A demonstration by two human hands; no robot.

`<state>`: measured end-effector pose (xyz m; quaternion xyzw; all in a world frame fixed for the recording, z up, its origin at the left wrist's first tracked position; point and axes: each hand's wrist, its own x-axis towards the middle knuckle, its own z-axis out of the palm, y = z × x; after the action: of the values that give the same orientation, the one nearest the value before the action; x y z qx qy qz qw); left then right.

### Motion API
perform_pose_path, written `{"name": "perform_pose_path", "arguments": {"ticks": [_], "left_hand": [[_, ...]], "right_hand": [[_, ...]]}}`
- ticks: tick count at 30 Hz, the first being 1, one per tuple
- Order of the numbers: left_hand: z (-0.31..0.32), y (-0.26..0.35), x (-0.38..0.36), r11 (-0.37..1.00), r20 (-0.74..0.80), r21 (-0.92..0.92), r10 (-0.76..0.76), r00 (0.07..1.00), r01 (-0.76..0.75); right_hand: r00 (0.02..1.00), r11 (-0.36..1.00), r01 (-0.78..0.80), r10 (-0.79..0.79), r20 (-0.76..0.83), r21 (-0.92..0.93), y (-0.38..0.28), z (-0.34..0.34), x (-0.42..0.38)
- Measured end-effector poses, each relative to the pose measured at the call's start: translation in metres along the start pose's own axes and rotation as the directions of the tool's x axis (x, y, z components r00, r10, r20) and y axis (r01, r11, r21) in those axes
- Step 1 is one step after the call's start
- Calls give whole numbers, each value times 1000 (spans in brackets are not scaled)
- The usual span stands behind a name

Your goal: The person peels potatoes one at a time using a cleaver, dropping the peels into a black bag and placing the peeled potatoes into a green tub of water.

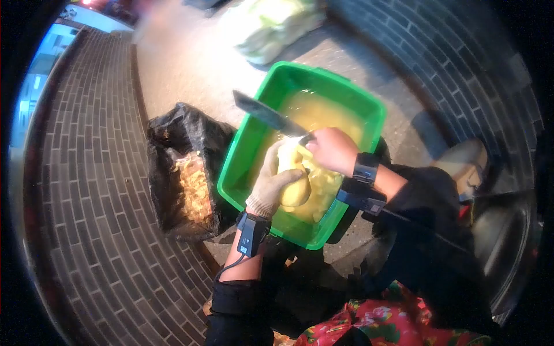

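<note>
My left hand (270,181), in a pale knitted glove, is closed around a large, smooth yellow fruit or vegetable (295,191) whose exact kind I cannot make out. It looks peeled, with a paler upper part. Bare, my right hand (333,151) grips a knife (266,117) whose long, broad blade points up and to the left. The knife's handle end is close to the top of the yellow produce. Both hands are over a green plastic tub (231,173) that holds cloudy yellowish liquid. Cut yellow pieces (324,193) lie in the near part of the tub.
Left of the tub stands an open black plastic bag (164,199) with yellow-brown scraps (194,187) inside. Beyond the tub, a blurred clear bag of pale green produce (274,32) sits on the ground. Brick-patterned surfaces run along both sides.
</note>
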<state>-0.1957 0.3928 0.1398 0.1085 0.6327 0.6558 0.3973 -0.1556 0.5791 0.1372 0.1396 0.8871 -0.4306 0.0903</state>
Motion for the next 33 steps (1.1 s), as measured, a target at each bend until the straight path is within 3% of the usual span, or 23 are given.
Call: {"name": "perform_pose_path", "arguments": {"ticks": [1,3,5,7,9,11,13,15,17,19,21,23,25,28,30,31,33], "left_hand": [[-1,1,-2,1000,-4,-4,1,1000,-1],[-6,7,-7,926,-104,-371,-120,987,73],[-15,5,-10,892,-148,-451,-98,984,21],[-30,1,-8,724,-136,-672,-328,935,157],[-22,-1,-10,779,-182,-605,-336,924,164],[-14,0,-15,905,-270,-368,-325,906,215],[-22,-11,-14,931,-274,-335,-244,930,145],[-24,2,-18,723,-46,-671,-263,964,165],[-24,4,-20,777,-88,-607,-271,959,164],[-30,-17,-10,730,-75,-678,-184,980,85],[-31,-25,-7,777,-80,-622,-182,980,94],[-28,-27,-6,899,-100,-433,-116,988,62],[-26,-22,-9,922,-65,-384,-81,995,50],[-23,-15,-11,947,-190,-320,-63,980,-1],[-21,-14,-7,991,-342,43,134,930,-127],[-19,-15,-6,991,-344,42,135,929,-129],[-12,-10,-7,953,-373,259,247,894,-156]], "right_hand": [[998,999,33,-34,-58,-6,3,-3,1],[995,999,48,-46,-86,18,11,-4,7],[993,977,105,-92,-77,188,20,-3,15],[987,952,157,-139,-86,263,27,1,19],[990,946,130,-110,-83,298,17,-5,14],[998,956,62,-59,-22,287,3,-15,7],[999,962,0,-9,34,274,-2,-15,6],[989,922,147,-137,-54,359,5,-7,7],[985,916,172,-166,-48,363,11,-4,7],[979,910,202,-203,-37,362,8,-5,7],[979,942,137,-176,101,306,2,-10,3],[982,960,136,-164,97,246,-1,-13,0],[978,953,203,-208,-1,226,-6,-15,-5],[964,927,266,-255,-75,266,-5,-11,-7],[975,942,218,-224,-6,256,-10,-17,-10],[981,955,167,-187,61,244,-12,-18,-12],[973,954,215,-228,37,209,-2,-6,-8]]}}
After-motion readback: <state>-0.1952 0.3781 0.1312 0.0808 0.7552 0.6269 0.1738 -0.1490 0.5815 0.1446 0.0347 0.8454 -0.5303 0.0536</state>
